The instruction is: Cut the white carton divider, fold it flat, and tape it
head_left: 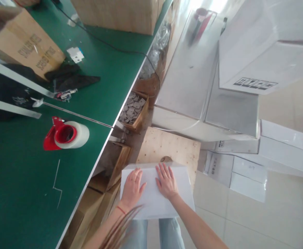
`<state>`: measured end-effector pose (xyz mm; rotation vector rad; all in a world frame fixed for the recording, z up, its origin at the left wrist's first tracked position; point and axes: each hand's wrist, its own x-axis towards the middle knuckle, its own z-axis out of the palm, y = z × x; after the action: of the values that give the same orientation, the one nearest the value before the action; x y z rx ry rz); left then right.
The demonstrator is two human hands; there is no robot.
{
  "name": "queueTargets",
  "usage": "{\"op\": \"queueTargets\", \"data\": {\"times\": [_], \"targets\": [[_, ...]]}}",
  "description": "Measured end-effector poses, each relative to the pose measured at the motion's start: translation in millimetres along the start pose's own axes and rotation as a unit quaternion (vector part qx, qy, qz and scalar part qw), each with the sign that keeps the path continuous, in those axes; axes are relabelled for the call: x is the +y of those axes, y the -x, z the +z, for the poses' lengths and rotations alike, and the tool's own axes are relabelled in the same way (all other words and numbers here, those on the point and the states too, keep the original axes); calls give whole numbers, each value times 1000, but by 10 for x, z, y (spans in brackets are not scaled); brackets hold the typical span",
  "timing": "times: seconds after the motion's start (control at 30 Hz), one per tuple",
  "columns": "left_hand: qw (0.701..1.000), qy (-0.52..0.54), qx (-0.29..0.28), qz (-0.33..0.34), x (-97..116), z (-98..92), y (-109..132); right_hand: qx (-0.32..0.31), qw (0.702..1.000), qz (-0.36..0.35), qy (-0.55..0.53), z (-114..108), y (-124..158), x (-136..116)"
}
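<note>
A white cardboard box (151,202) stands in front of my legs, at the near edge of a plywood board. My left hand (133,186) lies flat on the left part of its top, fingers stretched out. On the right part of the same top rests my right hand (167,181), palm down with the fingers a little spread. Neither hand wraps round anything. A strand of hair hangs in front of my left forearm. The underside of the box is out of sight.
Left is a green table (94,93) bearing a red tape dispenser (65,135) and a brown carton (27,43). Under it sits a wooden box of small grey pieces (133,109). The plywood board (169,143) lies ahead. White cartons (247,174) and a large white box (257,58) are at right.
</note>
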<state>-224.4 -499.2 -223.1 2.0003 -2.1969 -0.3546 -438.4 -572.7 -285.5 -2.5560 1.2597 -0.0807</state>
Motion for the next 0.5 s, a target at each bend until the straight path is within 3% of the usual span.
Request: {"op": "queueTargets", "data": {"times": [0.1,0.23,0.33,0.37,0.4,0.47,0.5], "targets": [[997,-16,-32,62,-183,227,-424,26,1000,-1,2,30,-54,6],[996,-33,-66,51,-213,446,-363,73,996,58,-8,26,136,54],[995,-30,-78,46,-203,457,-296,112,970,213,-43,-13,702,81],[995,-27,-80,44,-199,445,-297,131,942,302,-61,-15,931,77],[996,-24,-81,42,-195,432,-306,135,897,412,-85,-3,1146,62],[996,-16,-83,35,-183,408,-331,160,763,600,-179,67,1460,-10],[996,-13,-85,31,-175,399,-342,175,695,653,-244,127,1538,-67]]}}
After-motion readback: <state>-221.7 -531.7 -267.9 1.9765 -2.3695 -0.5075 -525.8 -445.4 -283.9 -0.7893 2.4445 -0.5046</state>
